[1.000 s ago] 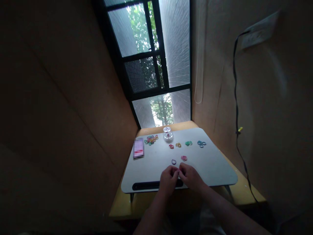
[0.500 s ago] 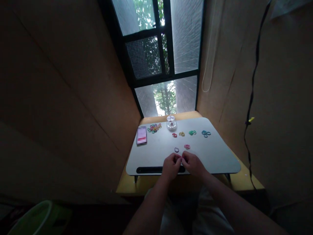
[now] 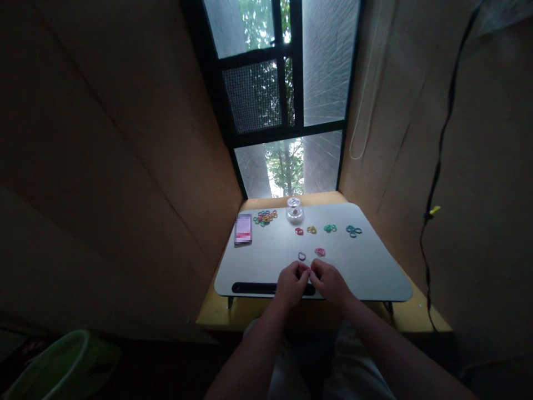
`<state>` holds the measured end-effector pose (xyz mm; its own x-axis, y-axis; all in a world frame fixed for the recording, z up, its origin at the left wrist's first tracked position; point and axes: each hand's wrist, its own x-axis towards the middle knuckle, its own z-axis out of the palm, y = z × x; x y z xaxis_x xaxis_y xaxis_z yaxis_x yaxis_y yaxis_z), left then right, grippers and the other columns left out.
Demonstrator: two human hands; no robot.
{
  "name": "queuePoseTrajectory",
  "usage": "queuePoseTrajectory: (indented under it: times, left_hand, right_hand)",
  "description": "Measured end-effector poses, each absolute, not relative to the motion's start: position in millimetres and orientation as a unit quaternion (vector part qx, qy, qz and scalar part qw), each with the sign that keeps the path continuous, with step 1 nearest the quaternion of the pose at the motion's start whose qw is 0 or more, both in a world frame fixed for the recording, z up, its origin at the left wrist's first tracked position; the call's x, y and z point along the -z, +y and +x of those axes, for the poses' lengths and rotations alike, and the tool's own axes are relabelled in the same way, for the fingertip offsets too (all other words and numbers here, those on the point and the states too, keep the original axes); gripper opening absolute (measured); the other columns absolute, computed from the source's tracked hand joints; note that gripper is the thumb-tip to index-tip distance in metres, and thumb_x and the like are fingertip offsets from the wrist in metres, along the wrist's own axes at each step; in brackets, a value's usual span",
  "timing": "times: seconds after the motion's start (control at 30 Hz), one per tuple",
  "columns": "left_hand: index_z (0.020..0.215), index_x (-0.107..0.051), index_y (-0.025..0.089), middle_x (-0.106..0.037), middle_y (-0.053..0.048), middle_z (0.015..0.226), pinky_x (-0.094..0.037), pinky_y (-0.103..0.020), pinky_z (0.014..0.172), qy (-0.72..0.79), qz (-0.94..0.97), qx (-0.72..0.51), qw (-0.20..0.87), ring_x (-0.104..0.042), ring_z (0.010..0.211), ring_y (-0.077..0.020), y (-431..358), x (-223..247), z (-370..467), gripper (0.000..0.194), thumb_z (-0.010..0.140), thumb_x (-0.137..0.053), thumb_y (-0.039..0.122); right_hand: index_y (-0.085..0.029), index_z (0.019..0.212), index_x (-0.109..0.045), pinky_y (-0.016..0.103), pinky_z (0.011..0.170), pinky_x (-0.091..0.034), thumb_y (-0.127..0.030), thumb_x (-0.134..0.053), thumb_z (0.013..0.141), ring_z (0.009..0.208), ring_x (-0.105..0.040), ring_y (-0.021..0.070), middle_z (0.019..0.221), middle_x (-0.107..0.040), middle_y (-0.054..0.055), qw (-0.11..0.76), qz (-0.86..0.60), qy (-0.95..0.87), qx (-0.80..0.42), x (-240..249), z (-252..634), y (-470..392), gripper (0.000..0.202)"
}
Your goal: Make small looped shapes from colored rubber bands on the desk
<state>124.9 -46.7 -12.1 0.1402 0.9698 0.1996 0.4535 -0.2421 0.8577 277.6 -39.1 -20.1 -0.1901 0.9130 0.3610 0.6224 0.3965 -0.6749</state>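
Observation:
My left hand (image 3: 293,282) and my right hand (image 3: 328,279) meet over the front edge of the white lap table (image 3: 258,266). Both are closed, thumbs and fingers pinched together almost touching. A small pinkish band, mostly hidden, shows faintly between the fingertips. Just beyond them lie a single purple hair tie (image 3: 302,256) and a small pink pile of hair ties (image 3: 320,252). Farther back runs a row of groups: red hair ties (image 3: 298,231), yellow hair ties (image 3: 311,229), green hair ties (image 3: 330,228) and blue-teal hair ties (image 3: 353,230).
A mixed heap of hair ties (image 3: 265,218) lies at the back left, near a phone (image 3: 243,229) with a blurred screen. A clear jar (image 3: 295,212) stands at the back. The black slot (image 3: 254,288) runs along the front. A green tub (image 3: 70,366) sits lower left.
The view has shifted slightly, so the scene sits a little farther right. Both hands keep their pinch at nearly the same spot; the piles are unchanged.

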Motion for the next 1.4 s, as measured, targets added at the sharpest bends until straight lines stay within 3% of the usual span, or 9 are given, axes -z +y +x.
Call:
queuePoseTrajectory:
  times: [1.4]
  left_hand:
    - [0.085,-0.065,0.018,-0.064,0.002,0.073,-0.039,-0.023,0.062,0.521,0.695,-0.387,0.309,-0.055,0.065,-0.0114,-48.5,14.7,125.8,0.014,0.086,-0.055,0.028]
  right_hand:
    - [-0.021,0.067,-0.044,0.024,0.055,-0.03,-0.024,-0.051,0.082,0.056,-0.047,0.0127,0.06,-0.05,-0.004,0.379,-0.507,-0.751,-0.189,25.0,278.7,-38.3,0.016]
